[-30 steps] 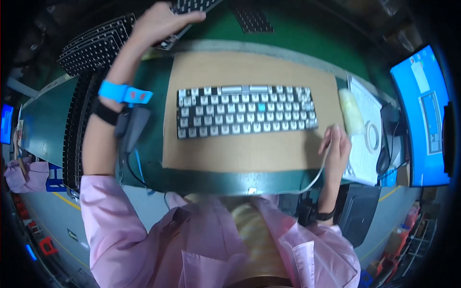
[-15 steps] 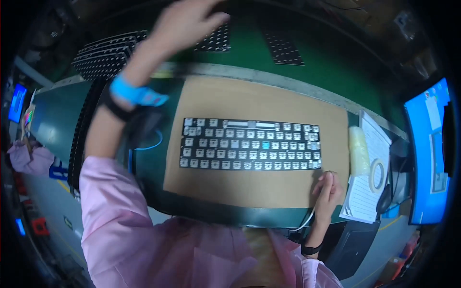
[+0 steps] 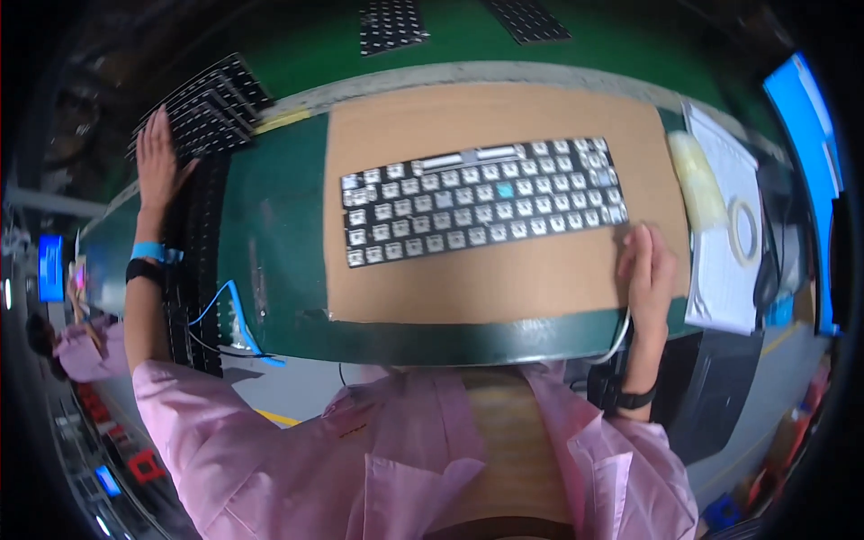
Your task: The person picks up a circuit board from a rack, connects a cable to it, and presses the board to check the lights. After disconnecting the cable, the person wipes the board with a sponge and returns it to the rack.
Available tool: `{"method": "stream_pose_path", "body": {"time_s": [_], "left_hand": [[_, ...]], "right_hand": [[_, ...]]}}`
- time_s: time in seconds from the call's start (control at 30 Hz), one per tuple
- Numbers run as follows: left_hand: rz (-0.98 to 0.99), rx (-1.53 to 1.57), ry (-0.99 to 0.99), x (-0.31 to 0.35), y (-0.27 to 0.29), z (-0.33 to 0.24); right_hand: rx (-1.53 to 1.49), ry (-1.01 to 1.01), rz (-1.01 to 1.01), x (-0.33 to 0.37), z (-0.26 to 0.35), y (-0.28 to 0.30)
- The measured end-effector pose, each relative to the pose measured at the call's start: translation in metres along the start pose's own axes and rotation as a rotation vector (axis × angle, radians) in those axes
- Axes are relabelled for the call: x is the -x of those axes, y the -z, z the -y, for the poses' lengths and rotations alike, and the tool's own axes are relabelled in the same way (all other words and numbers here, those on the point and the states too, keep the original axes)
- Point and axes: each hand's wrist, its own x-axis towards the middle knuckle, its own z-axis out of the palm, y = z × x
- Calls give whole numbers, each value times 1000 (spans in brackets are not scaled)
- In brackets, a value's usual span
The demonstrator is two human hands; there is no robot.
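Note:
A keyboard circuit board (image 3: 477,200) with rows of white key switches and one teal switch lies slightly tilted on a brown cardboard sheet (image 3: 477,292). Far to the left, my left hand (image 3: 157,171) is stretched out over the near side of a stack of black keyboard plates (image 3: 216,112). Its fingers are extended, and whether they grip a plate does not show. Beside the board's lower right corner my right hand (image 3: 650,270) rests on the cardboard with fingers curled together. A white cable (image 3: 617,340) runs up to that hand; what its fingers hold is hidden.
A dark ribbed rail (image 3: 209,243) runs along the left, near a blue cable (image 3: 241,315). On the right lie papers (image 3: 724,288), a tape roll (image 3: 744,229), a yellowish wrapped roll (image 3: 697,184) and a monitor (image 3: 805,171). Another person (image 3: 90,346) sits far left.
My left hand has swung from above the far plates leftward and down to the plate stack. My right hand stays curled beside the board. The whole view has shifted and tilted.

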Motion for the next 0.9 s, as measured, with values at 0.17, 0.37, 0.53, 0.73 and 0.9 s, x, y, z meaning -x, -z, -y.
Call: {"method": "stream_pose_path", "body": {"time_s": [0.17,0.37,0.53,0.73,0.9], "left_hand": [[-206,-102,195,-11,36,-1],[-884,647,973,-66,174,-61],[-568,2374,1022,-61,221,-175],[61,2960,1177,-46,214,-298],[281,2866,1260,-6,227,-340]], "right_hand": [[-233,19,50,-5,-13,8],[-801,-203,204,12,38,20],[-591,209,-35,29,85,-17],[-550,294,-226,14,64,-14],[-25,-29,-77,-23,48,20]]}}
